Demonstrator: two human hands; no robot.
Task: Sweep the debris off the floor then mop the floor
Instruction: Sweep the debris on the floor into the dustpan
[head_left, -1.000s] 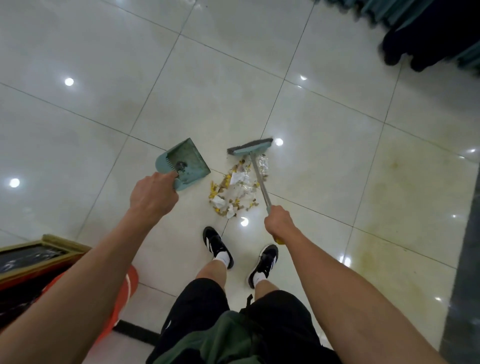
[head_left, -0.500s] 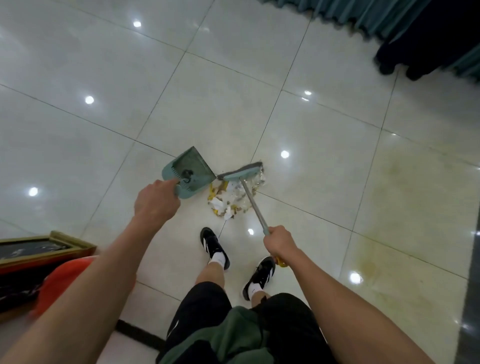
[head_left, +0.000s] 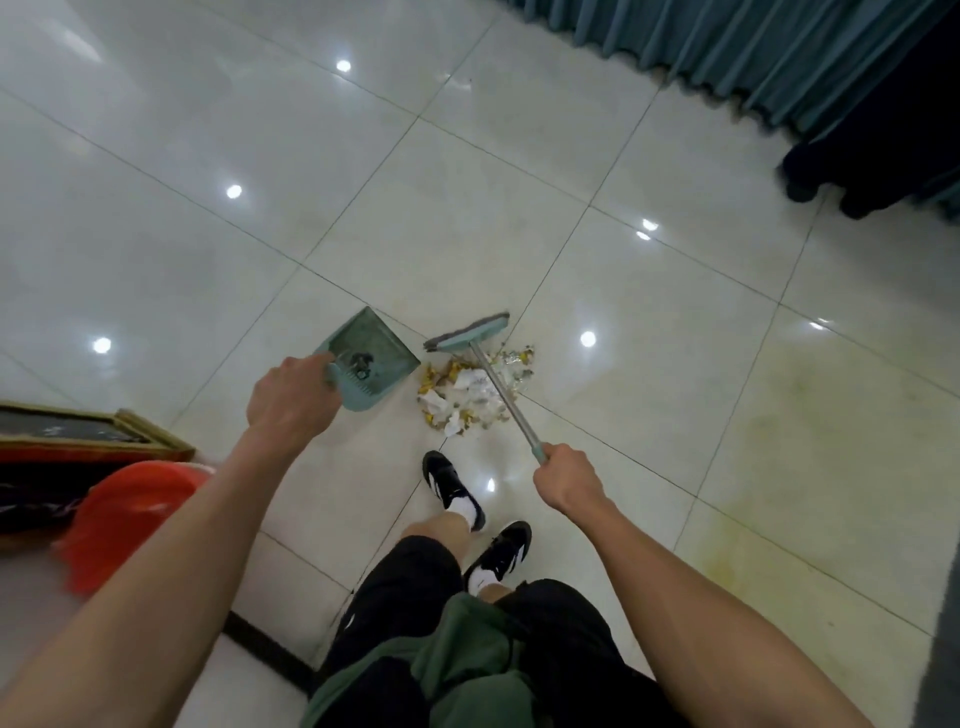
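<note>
Debris (head_left: 470, 397) stayed piled as the broom (head_left: 467, 335) swung behind it; right hand (head_left: 569, 478) gripped its handle, left hand (head_left: 291, 400) held the dustpan (head_left: 371, 358), ready to scoop.

An indoor hall: large glossy floor tiles (head_left: 467, 218) and long teal curtains (head_left: 753, 57) along one edge.
</note>
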